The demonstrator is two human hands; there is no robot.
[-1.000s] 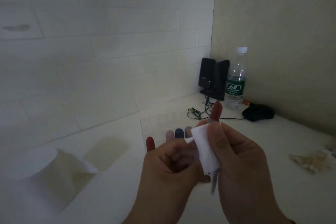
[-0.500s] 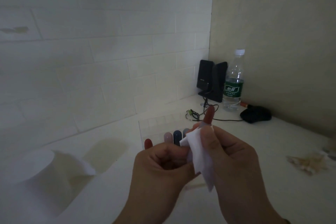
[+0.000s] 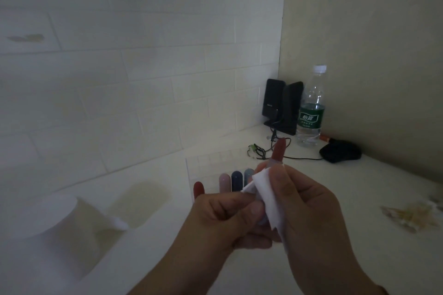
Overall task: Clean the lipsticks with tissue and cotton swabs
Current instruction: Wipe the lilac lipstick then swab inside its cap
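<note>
Right hand (image 3: pixel 309 206) wraps tissue (image 3: pixel 268 199) round lipstick (image 3: pixel 278 151)

A white table (image 3: pixel 359 199) runs into the corner formed by two walls. At the near left, a roll of white tissue (image 3: pixel 48 218) lies on it, with a loose end trailing to the right. Near the middle stands a clear rack (image 3: pixel 215 163) holding a row of lipsticks (image 3: pixel 236 181) in red, pink, dark blue and light blue. In the far corner, two black speakers (image 3: pixel 282 105) stand side by side, with a clear water bottle (image 3: pixel 311 108) carrying a green label just to their right. Tangled cables (image 3: pixel 260 151) run forward from the speakers. A black mouse (image 3: pixel 340 151) lies right of the bottle. At the near right lies a pale, blurred heap (image 3: pixel 412 218) that cannot be identified.
</note>
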